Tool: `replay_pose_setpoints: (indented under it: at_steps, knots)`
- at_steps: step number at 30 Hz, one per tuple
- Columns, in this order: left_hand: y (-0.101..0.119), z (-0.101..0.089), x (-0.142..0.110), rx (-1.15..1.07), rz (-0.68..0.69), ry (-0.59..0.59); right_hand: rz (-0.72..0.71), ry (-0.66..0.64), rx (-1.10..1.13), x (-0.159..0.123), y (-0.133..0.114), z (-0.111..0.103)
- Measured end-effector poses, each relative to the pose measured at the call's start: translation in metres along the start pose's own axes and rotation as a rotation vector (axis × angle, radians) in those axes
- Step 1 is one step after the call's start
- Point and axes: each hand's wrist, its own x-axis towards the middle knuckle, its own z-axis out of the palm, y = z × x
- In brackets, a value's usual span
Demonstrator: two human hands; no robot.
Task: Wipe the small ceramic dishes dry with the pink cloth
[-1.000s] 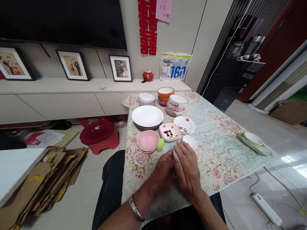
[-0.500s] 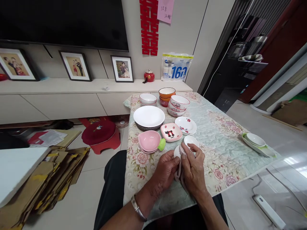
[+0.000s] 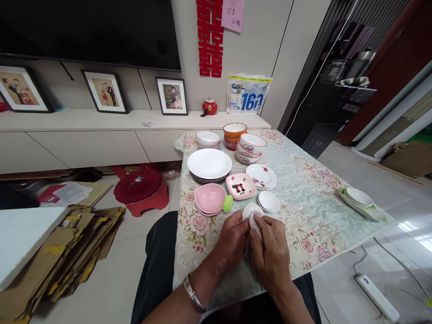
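Observation:
My left hand [image 3: 234, 238] grips a small white dish [image 3: 251, 209] by its edge, near the front of the table. Against that dish my right hand [image 3: 272, 245] presses a bunched pale cloth [image 3: 255, 225], fingers closed on it. The lower part of the cloth is hidden between my hands. Just beyond lie small white dishes [image 3: 269, 201], a square cat-pattern dish [image 3: 240, 185] and pink bowls [image 3: 209, 199] with a green leaf-shaped handle. White plates with red flowers [image 3: 261, 175] are stacked behind.
Large white plates [image 3: 209, 163], orange bowls [image 3: 235, 130], patterned bowls [image 3: 252, 145] and white bowls [image 3: 207, 138] stand toward the table's far end. Green-edged dishes [image 3: 361, 200] sit near the right edge. A red stool [image 3: 141, 191] and flattened cardboard [image 3: 57, 256] are on the floor at left.
My hands have opened from a clasp around the cloth, so the white dish shows between them. The right hand has shifted the cloth across the dish.

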Motion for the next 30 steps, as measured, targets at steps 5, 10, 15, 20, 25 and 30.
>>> replay_pose_setpoints:
  at_steps: [5,10,15,20,25,30]
  knots:
    - [-0.002,-0.001,-0.001,0.029,-0.001,-0.035,-0.051,-0.005,-0.033,0.010,0.014,-0.006]
    - [-0.007,-0.007,0.002,0.110,0.060,0.002,0.025,-0.044,-0.125,0.010,0.022,-0.013]
    - [-0.011,-0.013,0.003,0.117,0.039,-0.066,0.016,-0.085,-0.002,0.013,0.014,-0.016]
    - [-0.013,-0.013,0.002,0.138,0.028,-0.078,0.014,-0.030,-0.096,0.020,0.022,-0.012]
    - [-0.011,-0.011,0.003,0.135,0.079,-0.010,0.047,-0.122,-0.087,0.016,0.017,-0.013]
    - [-0.011,-0.011,0.002,0.129,0.023,-0.067,0.084,-0.096,0.013,0.021,0.019,-0.016]
